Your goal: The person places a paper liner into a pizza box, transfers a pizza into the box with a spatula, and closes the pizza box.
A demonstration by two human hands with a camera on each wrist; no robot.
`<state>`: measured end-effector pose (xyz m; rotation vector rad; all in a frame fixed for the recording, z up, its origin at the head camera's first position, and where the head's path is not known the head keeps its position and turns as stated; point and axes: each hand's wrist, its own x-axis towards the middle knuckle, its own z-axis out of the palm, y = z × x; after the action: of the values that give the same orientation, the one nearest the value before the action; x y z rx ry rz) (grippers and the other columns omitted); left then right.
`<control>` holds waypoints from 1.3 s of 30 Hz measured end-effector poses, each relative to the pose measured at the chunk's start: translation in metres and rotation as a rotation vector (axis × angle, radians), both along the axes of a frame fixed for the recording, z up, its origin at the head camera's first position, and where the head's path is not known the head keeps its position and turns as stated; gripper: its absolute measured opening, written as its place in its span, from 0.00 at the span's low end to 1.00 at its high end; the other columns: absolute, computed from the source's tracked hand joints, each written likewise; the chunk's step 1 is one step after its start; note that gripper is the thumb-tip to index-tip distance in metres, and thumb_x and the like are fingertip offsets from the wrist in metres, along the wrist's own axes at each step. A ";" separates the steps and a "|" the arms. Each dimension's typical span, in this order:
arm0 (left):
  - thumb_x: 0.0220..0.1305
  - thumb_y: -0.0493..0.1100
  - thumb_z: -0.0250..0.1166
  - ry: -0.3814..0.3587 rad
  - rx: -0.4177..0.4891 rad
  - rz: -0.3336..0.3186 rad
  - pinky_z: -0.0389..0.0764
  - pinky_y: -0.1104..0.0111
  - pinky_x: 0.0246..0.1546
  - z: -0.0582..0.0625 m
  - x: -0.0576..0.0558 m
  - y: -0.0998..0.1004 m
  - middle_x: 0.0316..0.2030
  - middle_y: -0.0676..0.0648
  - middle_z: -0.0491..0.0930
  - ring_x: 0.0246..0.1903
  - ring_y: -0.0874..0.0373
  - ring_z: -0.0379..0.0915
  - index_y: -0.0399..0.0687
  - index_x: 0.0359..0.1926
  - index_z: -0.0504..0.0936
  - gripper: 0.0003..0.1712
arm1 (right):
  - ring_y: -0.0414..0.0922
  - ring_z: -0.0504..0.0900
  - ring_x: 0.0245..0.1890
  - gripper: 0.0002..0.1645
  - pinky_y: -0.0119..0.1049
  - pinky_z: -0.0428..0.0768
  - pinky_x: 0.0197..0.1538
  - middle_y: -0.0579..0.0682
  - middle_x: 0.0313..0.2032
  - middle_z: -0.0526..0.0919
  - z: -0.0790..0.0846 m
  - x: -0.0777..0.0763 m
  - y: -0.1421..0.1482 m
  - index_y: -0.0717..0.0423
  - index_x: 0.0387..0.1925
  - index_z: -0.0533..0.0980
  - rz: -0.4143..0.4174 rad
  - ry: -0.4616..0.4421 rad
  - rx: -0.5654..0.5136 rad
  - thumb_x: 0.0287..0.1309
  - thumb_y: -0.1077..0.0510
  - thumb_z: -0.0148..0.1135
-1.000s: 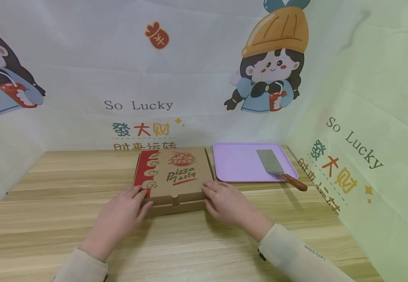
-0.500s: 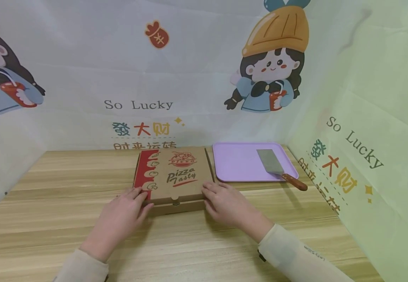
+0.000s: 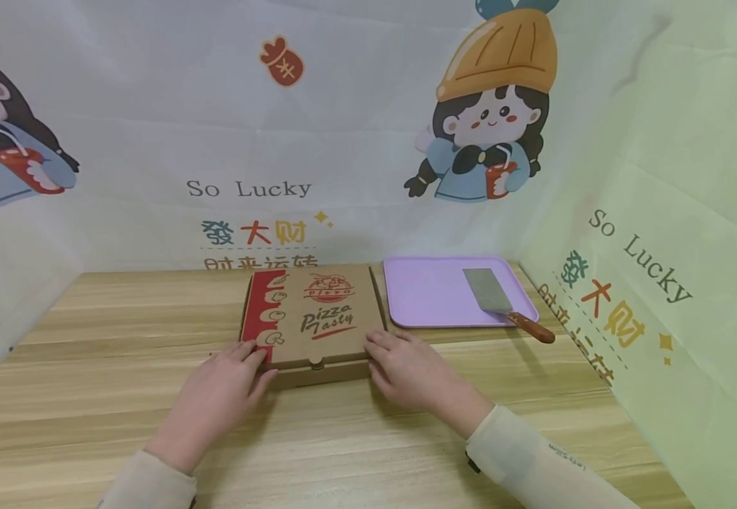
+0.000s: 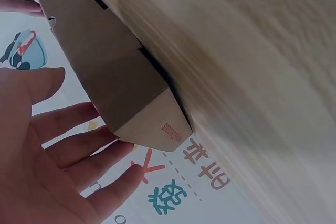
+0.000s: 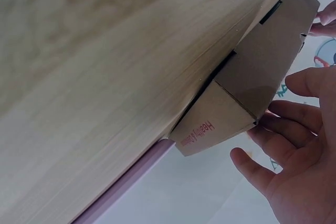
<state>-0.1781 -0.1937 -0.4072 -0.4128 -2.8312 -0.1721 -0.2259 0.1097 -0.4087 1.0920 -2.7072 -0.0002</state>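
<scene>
A brown cardboard pizza box [image 3: 343, 343] with a red strip and "Pizza Tasty" print lies on the wooden table, its lid down over the base. At its front left corner, my left hand [image 3: 218, 396] rests its fingertips on the lid edge. My right hand [image 3: 422, 375] touches the front right corner the same way. In the left wrist view, the fingers [image 4: 79, 145] are loosely extended against the corner of the box [image 4: 100, 51], with the thumb apart from the front wall. The right wrist view shows the right fingers [image 5: 291, 129] likewise meeting the lid corner.
Right of the box lies a lilac tray [image 3: 428, 293]. A spatula [image 3: 489, 290] with a metal blade and wooden handle rests on it, the handle jutting past the front rim. Printed cloth [image 3: 368, 141] stands behind and at both sides of the wooden table [image 3: 343, 445].
The front edge of the box lid has sunk slightly toward the base, with both hands lowering a little along with it. The tray and spatula have stayed put.
</scene>
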 end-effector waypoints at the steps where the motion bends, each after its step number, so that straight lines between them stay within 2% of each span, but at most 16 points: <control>1: 0.74 0.52 0.68 -0.001 -0.002 0.000 0.81 0.38 0.63 0.000 0.000 0.000 0.63 0.30 0.83 0.62 0.32 0.81 0.33 0.60 0.85 0.27 | 0.53 0.79 0.72 0.27 0.54 0.75 0.77 0.57 0.70 0.80 0.000 0.000 0.000 0.61 0.68 0.78 -0.002 -0.007 0.000 0.76 0.50 0.60; 7: 0.74 0.53 0.68 -0.002 -0.002 -0.005 0.81 0.38 0.64 -0.002 0.000 0.000 0.63 0.30 0.82 0.63 0.31 0.80 0.34 0.60 0.85 0.27 | 0.53 0.79 0.73 0.28 0.55 0.75 0.76 0.57 0.71 0.80 0.001 0.000 -0.001 0.61 0.69 0.77 -0.012 -0.050 0.020 0.77 0.50 0.59; 16: 0.75 0.53 0.67 -0.019 0.000 -0.001 0.80 0.37 0.64 -0.002 0.000 0.001 0.63 0.30 0.82 0.63 0.31 0.80 0.34 0.60 0.85 0.27 | 0.52 0.79 0.72 0.28 0.56 0.77 0.74 0.56 0.70 0.80 0.001 -0.001 -0.002 0.61 0.69 0.78 -0.007 -0.049 0.046 0.77 0.49 0.60; 20: 0.74 0.52 0.68 -0.039 -0.012 0.000 0.81 0.38 0.63 0.000 0.000 0.001 0.63 0.30 0.83 0.63 0.32 0.81 0.35 0.59 0.86 0.26 | 0.53 0.78 0.73 0.29 0.56 0.78 0.73 0.57 0.72 0.79 0.003 -0.003 -0.003 0.61 0.70 0.76 -0.010 -0.096 0.066 0.77 0.49 0.59; 25: 0.73 0.49 0.69 -0.080 -0.037 -0.009 0.84 0.39 0.59 0.006 -0.002 0.003 0.62 0.30 0.83 0.61 0.32 0.82 0.37 0.57 0.87 0.22 | 0.55 0.80 0.71 0.29 0.51 0.81 0.71 0.59 0.71 0.79 0.010 -0.005 -0.005 0.62 0.70 0.76 -0.005 -0.145 0.087 0.77 0.50 0.59; 29: 0.71 0.45 0.71 -0.117 -0.065 -0.016 0.89 0.41 0.49 0.012 -0.007 0.005 0.58 0.31 0.86 0.54 0.34 0.86 0.38 0.52 0.89 0.17 | 0.56 0.84 0.66 0.26 0.48 0.84 0.68 0.59 0.69 0.81 0.016 -0.007 -0.007 0.62 0.67 0.78 0.003 -0.160 0.092 0.76 0.52 0.60; 31: 0.70 0.46 0.73 -0.148 -0.073 -0.007 0.90 0.44 0.43 0.015 -0.008 0.007 0.54 0.32 0.88 0.47 0.38 0.88 0.40 0.47 0.90 0.13 | 0.56 0.87 0.63 0.24 0.46 0.86 0.66 0.59 0.67 0.83 0.019 -0.008 -0.008 0.62 0.64 0.80 0.015 -0.156 0.093 0.76 0.53 0.61; 34: 0.68 0.47 0.74 -0.194 -0.074 0.018 0.89 0.49 0.34 0.019 -0.010 0.008 0.44 0.37 0.91 0.35 0.47 0.85 0.44 0.39 0.90 0.11 | 0.51 0.91 0.49 0.17 0.42 0.90 0.56 0.56 0.54 0.90 0.021 -0.009 -0.010 0.62 0.54 0.84 0.041 -0.138 0.098 0.74 0.54 0.63; 37: 0.67 0.49 0.76 -0.213 -0.074 0.041 0.86 0.54 0.29 0.021 -0.011 0.009 0.34 0.43 0.90 0.29 0.54 0.81 0.46 0.34 0.89 0.11 | 0.43 0.86 0.34 0.10 0.36 0.90 0.44 0.49 0.39 0.89 0.023 -0.010 -0.011 0.57 0.41 0.85 0.062 -0.115 0.106 0.73 0.55 0.63; 39: 0.66 0.49 0.76 -0.212 -0.076 0.043 0.85 0.55 0.28 0.022 -0.012 0.009 0.32 0.45 0.89 0.27 0.55 0.79 0.46 0.33 0.89 0.12 | 0.41 0.81 0.29 0.10 0.34 0.87 0.39 0.47 0.32 0.85 0.023 -0.011 -0.012 0.55 0.35 0.83 0.067 -0.103 0.109 0.72 0.55 0.63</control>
<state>-0.1903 -0.1845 -0.3854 -0.3698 -3.0599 -0.1056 -0.2367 0.0978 -0.3854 1.2456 -2.7891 -0.0843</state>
